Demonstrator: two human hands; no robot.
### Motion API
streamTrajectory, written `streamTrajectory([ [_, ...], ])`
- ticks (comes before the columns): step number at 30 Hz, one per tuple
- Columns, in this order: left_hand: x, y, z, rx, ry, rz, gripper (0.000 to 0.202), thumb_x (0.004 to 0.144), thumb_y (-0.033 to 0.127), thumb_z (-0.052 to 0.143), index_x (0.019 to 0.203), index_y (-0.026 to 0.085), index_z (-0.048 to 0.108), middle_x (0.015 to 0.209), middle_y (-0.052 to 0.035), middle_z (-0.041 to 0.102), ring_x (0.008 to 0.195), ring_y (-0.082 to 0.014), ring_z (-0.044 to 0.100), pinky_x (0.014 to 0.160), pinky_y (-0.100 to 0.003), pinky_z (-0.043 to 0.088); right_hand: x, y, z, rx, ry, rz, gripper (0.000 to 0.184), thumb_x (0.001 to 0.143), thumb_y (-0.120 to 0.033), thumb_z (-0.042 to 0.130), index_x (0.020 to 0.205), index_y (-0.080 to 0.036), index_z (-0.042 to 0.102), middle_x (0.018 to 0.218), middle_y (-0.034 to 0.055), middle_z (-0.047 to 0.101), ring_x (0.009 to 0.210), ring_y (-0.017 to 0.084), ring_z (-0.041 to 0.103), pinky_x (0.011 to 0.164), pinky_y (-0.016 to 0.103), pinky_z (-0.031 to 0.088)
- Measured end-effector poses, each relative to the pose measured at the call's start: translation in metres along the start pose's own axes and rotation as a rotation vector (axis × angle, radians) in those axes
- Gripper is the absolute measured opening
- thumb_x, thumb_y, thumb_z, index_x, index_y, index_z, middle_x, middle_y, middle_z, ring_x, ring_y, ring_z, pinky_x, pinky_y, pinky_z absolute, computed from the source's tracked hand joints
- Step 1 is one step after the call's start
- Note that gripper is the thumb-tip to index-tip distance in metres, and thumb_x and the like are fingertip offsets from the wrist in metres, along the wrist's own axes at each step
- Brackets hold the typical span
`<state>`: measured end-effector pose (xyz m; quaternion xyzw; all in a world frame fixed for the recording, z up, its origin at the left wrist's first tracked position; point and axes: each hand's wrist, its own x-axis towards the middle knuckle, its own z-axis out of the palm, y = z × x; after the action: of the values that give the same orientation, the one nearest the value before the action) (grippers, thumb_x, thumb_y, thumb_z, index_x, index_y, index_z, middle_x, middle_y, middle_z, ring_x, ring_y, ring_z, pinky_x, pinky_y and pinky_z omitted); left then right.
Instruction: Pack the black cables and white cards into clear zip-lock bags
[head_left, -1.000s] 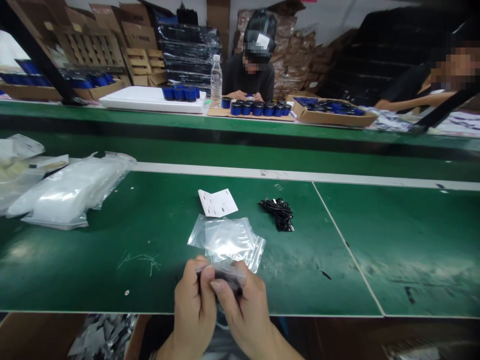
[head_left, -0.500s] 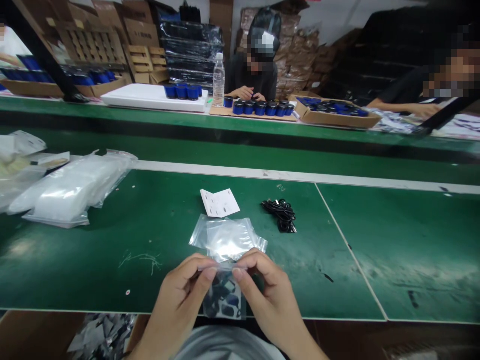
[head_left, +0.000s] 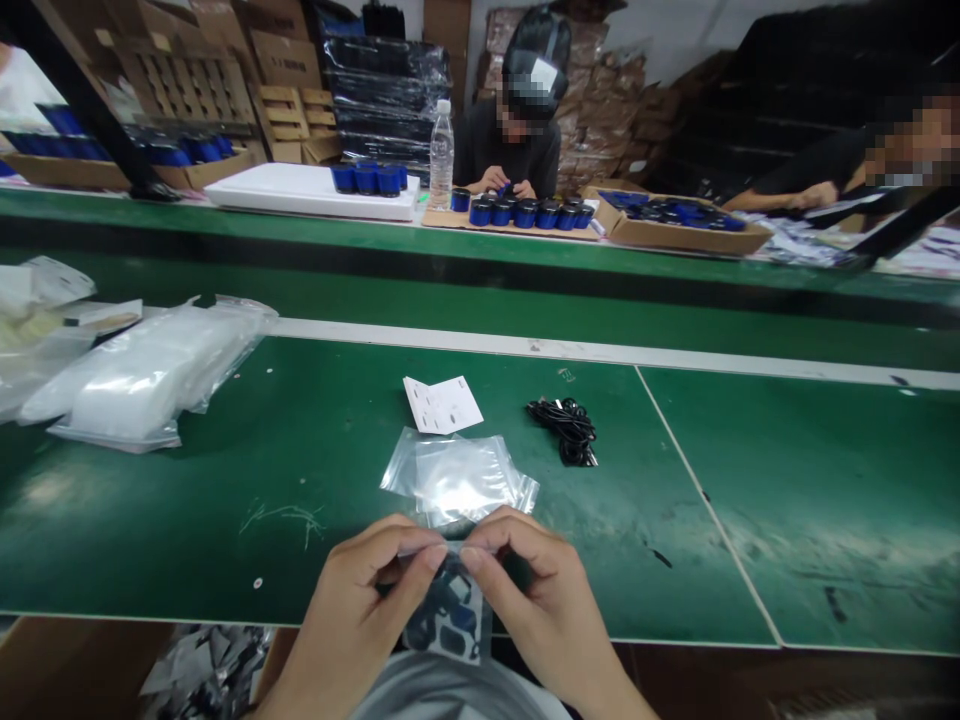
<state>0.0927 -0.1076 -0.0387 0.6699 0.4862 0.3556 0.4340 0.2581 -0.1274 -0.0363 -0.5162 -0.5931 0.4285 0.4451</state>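
Note:
My left hand point(head_left: 360, 610) and my right hand point(head_left: 532, 595) both pinch the top edge of a small clear zip bag point(head_left: 448, 615) over the near edge of the green table point(head_left: 225, 500). The bag hangs upright and holds a black cable and a white card. Just beyond my fingers lies a small stack of empty clear bags point(head_left: 457, 478). Farther out sit a white card point(head_left: 442, 404) and a coiled black cable point(head_left: 566, 430).
A pile of larger plastic bags point(head_left: 142, 375) lies at the left. Across the green belt, two people work at a bench with blue cylinders point(head_left: 525, 213), a water bottle point(head_left: 442, 155) and cardboard trays point(head_left: 675, 232). A box of packed bags point(head_left: 202, 670) stands below the table edge.
A second ago my hands were bunched round the bag; they then spread apart along its top edge, and now the fingertips have come back together at the middle.

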Motion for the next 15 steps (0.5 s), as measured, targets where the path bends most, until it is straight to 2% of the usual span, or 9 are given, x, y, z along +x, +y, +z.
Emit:
streamTrajectory([
  [5,0.001,0.002,0.001,0.012,-0.012,-0.058,0.015,0.081,0.026,0.058,0.069,0.021,0.066,0.066,0.0029,0.061,0.056,-0.0079,0.057,0.051,-0.012,0.045,-0.001,0.002,0.008,-0.039,0.032,-0.027,0.015,0.082,-0.016,0.056,0.068,-0.017,0.063,0.063,-0.0002,0.057,0.060,0.013,0.053,0.056,0.023,0.041],
  [9,0.000,0.002,-0.004,0.049,0.001,-0.087,0.017,0.079,0.026,0.057,0.066,0.021,0.067,0.063,0.0028,0.062,0.053,-0.0087,0.057,0.047,-0.013,0.044,-0.006,0.005,0.015,-0.023,0.072,-0.052,0.014,0.081,-0.019,0.060,0.070,-0.017,0.068,0.064,0.0015,0.063,0.059,0.013,0.058,0.055,0.022,0.044],
  [11,-0.006,-0.001,-0.012,0.102,-0.029,-0.110,0.018,0.077,0.027,0.057,0.064,0.022,0.068,0.061,0.0025,0.063,0.051,-0.0095,0.057,0.045,-0.014,0.043,-0.004,0.005,0.011,0.001,-0.034,-0.028,0.012,0.081,-0.022,0.062,0.073,-0.019,0.070,0.067,0.0009,0.067,0.060,0.013,0.062,0.056,0.022,0.046],
  [13,-0.019,-0.009,-0.026,0.161,-0.066,-0.139,0.020,0.076,0.028,0.058,0.060,0.023,0.068,0.057,0.0028,0.062,0.049,-0.0101,0.057,0.044,-0.016,0.041,0.002,0.005,0.001,-0.097,-0.122,0.027,0.009,0.081,-0.027,0.063,0.081,-0.021,0.070,0.072,0.0006,0.068,0.064,0.015,0.063,0.059,0.023,0.048],
  [15,-0.038,-0.024,-0.047,0.181,-0.022,-0.165,0.023,0.075,0.030,0.058,0.055,0.023,0.066,0.053,0.0036,0.060,0.048,-0.0103,0.056,0.045,-0.017,0.041,0.012,0.005,-0.012,-0.372,-0.053,0.095,0.017,0.081,-0.031,0.063,0.092,-0.019,0.066,0.083,0.0041,0.067,0.069,0.018,0.063,0.064,0.029,0.049],
])
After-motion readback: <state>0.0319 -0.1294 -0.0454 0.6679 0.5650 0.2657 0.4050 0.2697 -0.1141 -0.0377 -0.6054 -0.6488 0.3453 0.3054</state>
